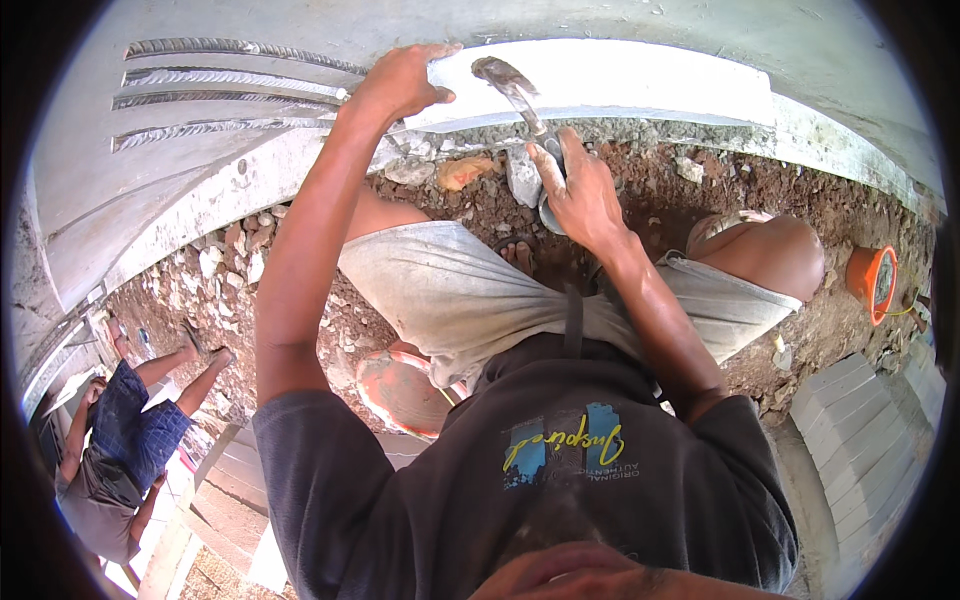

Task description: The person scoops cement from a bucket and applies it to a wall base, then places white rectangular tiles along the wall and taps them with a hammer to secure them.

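My left hand rests on the near edge of a pale block that lies along the base of a grey concrete wall. My right hand grips the handle of a mortar-caked trowel, whose blade points up onto the same block. Wet mortar and loose stones lie in the reddish soil just under both hands. I squat over the spot, knees apart, in grey shorts and a dark shirt.
Ribbed steel bars stick out of the wall at upper left. An orange bucket sits below my left knee, another orange bucket at right. Grey blocks are stacked lower right. Another person crouches at far left.
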{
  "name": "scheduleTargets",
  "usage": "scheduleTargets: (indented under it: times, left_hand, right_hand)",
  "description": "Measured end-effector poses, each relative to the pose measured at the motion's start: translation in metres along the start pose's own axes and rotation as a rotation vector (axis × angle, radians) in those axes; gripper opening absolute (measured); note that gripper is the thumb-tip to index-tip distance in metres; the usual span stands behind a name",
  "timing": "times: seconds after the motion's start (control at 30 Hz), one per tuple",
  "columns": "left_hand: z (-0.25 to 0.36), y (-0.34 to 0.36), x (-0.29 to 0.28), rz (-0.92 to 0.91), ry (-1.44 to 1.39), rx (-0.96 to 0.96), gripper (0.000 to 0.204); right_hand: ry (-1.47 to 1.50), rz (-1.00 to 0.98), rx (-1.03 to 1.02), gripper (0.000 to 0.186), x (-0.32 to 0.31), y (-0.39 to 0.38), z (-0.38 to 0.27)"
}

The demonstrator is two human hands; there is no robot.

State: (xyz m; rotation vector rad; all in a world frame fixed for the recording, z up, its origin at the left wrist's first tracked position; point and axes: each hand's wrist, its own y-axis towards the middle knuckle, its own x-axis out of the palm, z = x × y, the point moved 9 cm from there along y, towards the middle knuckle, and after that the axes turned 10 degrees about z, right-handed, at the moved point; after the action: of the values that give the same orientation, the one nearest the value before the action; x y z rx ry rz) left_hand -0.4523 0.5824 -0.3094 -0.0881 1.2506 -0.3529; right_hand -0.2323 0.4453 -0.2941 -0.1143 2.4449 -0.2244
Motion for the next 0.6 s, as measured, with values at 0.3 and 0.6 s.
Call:
scheduleTargets:
  times: [0.3, 0.6]
  left_hand:
    - [-0.004, 0.0, 0.005, 0.034, -0.014, 0.028, 0.073]
    - [-0.003, 0.0, 0.005, 0.025, -0.025, 0.003, 0.074]
  right_hand:
    - [-0.138, -0.034, 0.005, 0.044, 0.004, 0.007, 0.012]
    - [-0.085, 0.022, -0.048, 0.047, -0.001, 0.007, 0.016]
